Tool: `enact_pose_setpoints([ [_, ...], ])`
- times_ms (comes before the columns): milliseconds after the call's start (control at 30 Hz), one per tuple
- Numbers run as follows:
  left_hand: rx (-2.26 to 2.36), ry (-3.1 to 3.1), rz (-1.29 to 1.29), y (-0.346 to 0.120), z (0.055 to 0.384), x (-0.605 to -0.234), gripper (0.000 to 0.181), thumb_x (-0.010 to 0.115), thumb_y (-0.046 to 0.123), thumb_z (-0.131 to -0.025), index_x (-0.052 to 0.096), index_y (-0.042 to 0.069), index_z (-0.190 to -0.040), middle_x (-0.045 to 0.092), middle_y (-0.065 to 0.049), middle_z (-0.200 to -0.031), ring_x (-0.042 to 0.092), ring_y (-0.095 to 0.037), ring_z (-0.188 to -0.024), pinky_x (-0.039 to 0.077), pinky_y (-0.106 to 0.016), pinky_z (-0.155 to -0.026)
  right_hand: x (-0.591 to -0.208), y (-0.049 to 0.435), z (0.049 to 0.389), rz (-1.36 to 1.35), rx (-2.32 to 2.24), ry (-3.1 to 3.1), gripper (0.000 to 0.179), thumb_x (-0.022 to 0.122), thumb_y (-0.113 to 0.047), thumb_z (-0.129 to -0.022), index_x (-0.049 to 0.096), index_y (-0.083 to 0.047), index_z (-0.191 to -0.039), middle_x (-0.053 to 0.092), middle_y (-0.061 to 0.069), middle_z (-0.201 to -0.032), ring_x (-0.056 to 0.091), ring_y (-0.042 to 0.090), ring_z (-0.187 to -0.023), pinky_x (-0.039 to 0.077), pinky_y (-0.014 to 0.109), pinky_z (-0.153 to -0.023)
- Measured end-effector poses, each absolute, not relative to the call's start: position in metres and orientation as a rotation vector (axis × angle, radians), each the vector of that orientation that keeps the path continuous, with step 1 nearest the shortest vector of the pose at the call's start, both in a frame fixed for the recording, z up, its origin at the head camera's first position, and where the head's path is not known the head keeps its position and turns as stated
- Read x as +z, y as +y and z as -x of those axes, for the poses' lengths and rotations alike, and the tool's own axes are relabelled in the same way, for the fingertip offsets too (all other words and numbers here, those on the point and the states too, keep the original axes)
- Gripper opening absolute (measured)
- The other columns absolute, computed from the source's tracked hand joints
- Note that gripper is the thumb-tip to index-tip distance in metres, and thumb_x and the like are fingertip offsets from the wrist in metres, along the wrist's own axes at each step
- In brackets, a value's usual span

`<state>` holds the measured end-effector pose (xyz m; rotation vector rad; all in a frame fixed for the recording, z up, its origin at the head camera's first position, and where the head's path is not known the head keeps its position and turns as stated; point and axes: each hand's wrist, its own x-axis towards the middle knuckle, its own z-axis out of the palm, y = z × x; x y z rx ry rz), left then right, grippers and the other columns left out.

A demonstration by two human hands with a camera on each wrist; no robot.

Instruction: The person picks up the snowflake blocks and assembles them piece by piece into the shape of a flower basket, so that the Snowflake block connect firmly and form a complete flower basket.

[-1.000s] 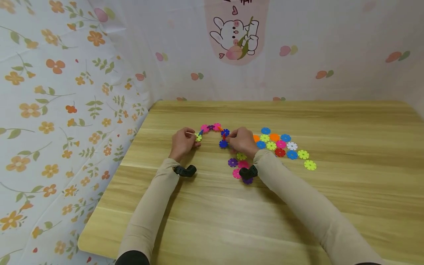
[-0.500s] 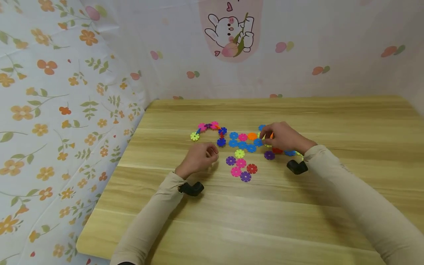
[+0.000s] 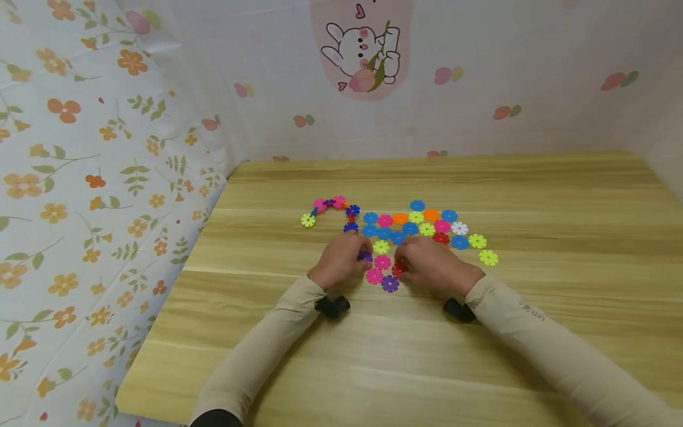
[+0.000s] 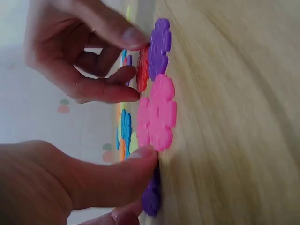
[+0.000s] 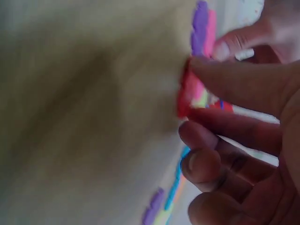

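In the head view my left hand is at a purple interlocking flower disc, its thumb and fingers pinching the disc's edge. Opposite it, my right hand pinches a red flower disc between thumb and forefinger; the right wrist view shows this red disc tilted close over the table. Between the hands lie a lime disc, two pink discs, one of them the upper pink disc, and another purple disc. Behind my left hand an arched chain of joined discs ends in a lime disc.
Several loose discs in blue, orange, lime, pink and white, such as the white disc, lie flat behind and right of my right hand. The wooden table meets a printed cloth at its back and left.
Both hands have let go of the joined chain. The right hand passed over the loose discs at right, then came back left to the red disc; the left hand moved right to the purple disc.
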<state>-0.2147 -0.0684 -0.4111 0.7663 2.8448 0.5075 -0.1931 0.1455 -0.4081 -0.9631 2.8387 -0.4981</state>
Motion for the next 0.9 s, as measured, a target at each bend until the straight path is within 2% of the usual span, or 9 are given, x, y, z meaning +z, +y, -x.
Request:
enact_pose_setpoints([
  [133, 0.575, 2.811, -0.756, -0.068, 0.218, -0.412, 0.019, 0.081, 0.018, -0.086, 0.07, 0.006, -0.096, 0.07, -0.007, -0.092, 0.06, -0.019, -0.086, 0.048, -0.029, -0.075, -0.411, 0.142, 0.191, 0.902, -0.555, 2.848, 0.016, 0.084, -0.014, -0.081, 0.07, -0.008, -0.086, 0.065, 0.002, -0.082, 0.055, 0.015, -0.078, 0.052, 0.028, -0.07],
  [267, 0.718, 2.769, -0.728, -0.069, 0.221, -0.413, 0.015, 0.079, 0.014, -0.087, 0.067, 0.008, -0.093, 0.073, -0.006, -0.089, 0.065, -0.018, -0.082, 0.049, -0.026, -0.072, -0.411, 0.143, 0.193, 0.847, -0.66, 2.797, 0.017, 0.083, -0.009, -0.081, 0.066, -0.009, -0.086, 0.062, 0.001, -0.079, 0.053, 0.015, -0.076, 0.049, 0.027, -0.069],
  [367, 0.937, 2.702, -0.669, -0.07, 0.223, -0.413, 0.01, 0.076, 0.011, -0.089, 0.067, 0.008, -0.093, 0.074, -0.007, -0.088, 0.066, -0.016, -0.078, 0.049, -0.024, -0.07, -0.411, 0.147, 0.196, 0.838, -0.77, 2.75, 0.019, 0.079, 0.0, -0.08, 0.064, -0.01, -0.086, 0.064, 0.001, -0.079, 0.056, 0.014, -0.076, 0.051, 0.028, -0.07],
  [467, 1.189, 2.572, -0.602, -0.07, 0.223, -0.412, 0.009, 0.074, 0.013, -0.091, 0.07, 0.007, -0.097, 0.073, -0.01, -0.089, 0.068, -0.016, -0.075, 0.055, -0.023, -0.068, -0.411, 0.155, 0.197, 0.831, -0.9, 2.71, 0.02, 0.074, 0.007, -0.081, 0.066, -0.009, -0.09, 0.067, 0.001, -0.081, 0.059, 0.012, -0.076, 0.053, 0.028, -0.07],
  [567, 1.427, 2.371, -0.54, -0.068, 0.221, -0.41, 0.015, 0.071, 0.012, -0.093, 0.073, 0.005, -0.106, 0.073, -0.016, -0.097, 0.075, -0.023, -0.081, 0.062, -0.03, -0.072, -0.409, 0.165, 0.197, 0.807, -1.029, 2.68, 0.02, 0.07, 0.009, -0.084, 0.07, -0.006, -0.098, 0.07, 0.003, -0.083, 0.061, 0.012, -0.073, 0.053, 0.025, -0.067],
  [667, 1.535, 2.238, -0.505, -0.065, 0.219, -0.408, 0.024, 0.064, 0.008, -0.098, 0.071, 0.006, -0.121, 0.073, -0.017, -0.112, 0.075, -0.026, -0.097, 0.061, -0.034, -0.083, -0.403, 0.171, 0.196, 0.763, -1.199, 2.661, 0.019, 0.066, 0.007, -0.089, 0.073, -0.004, -0.103, 0.073, 0.007, -0.086, 0.064, 0.018, -0.069, 0.054, 0.024, -0.063],
  [767, 1.567, 2.174, -0.484, -0.061, 0.216, -0.404, 0.032, 0.058, 0.006, -0.101, 0.067, 0.009, -0.131, 0.071, -0.015, -0.122, 0.072, -0.026, -0.107, 0.059, -0.038, -0.091, -0.398, 0.173, 0.194, 0.698, -1.364, 2.68, 0.016, 0.066, 0.005, -0.091, 0.074, -0.005, -0.1, 0.075, 0.011, -0.089, 0.069, 0.026, -0.067, 0.057, 0.029, -0.061],
  [900, 1.626, 2.076, -0.434, -0.054, 0.214, -0.398, 0.031, 0.057, 0.007, -0.101, 0.063, 0.008, -0.132, 0.071, -0.019, -0.118, 0.071, -0.031, -0.109, 0.057, -0.045, -0.096, -0.392, 0.174, 0.19, 0.622, -1.46, 2.758, 0.013, 0.068, -0.001, -0.092, 0.074, -0.007, -0.102, 0.075, 0.015, -0.089, 0.07, 0.025, -0.068, 0.057, 0.028, -0.06],
])
